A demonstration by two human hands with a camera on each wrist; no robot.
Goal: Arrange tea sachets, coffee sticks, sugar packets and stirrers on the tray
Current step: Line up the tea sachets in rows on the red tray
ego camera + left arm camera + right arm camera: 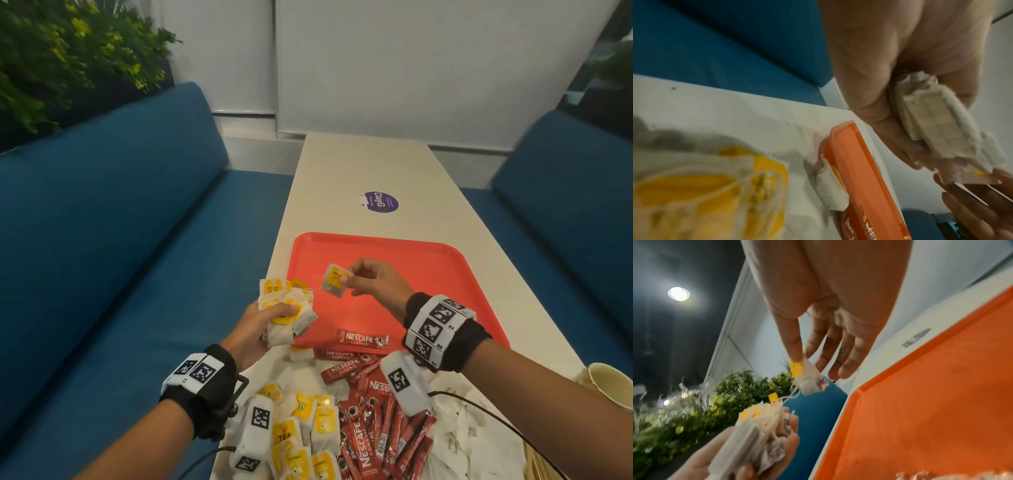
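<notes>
over red tray (pixel 428 260) – right hand (pixel 375 279) pinches tilted tea sachet (pixel 336 278).

Tray (pixel 428 263) floor open; coffee stick (pixel 363 339) crosses near rim.

Surface: long cream table (pixel 346 171) between blue benches.
Middle: red tray (pixel 428 270); purple sticker (pixel 381 202) beyond it.
Near end: tea sachets (pixel 301 431), Nescafe sticks (pixel 373 428), white sugar packets (pixel 469 435).
Right edge: paper cup (pixel 613 383).
</notes>
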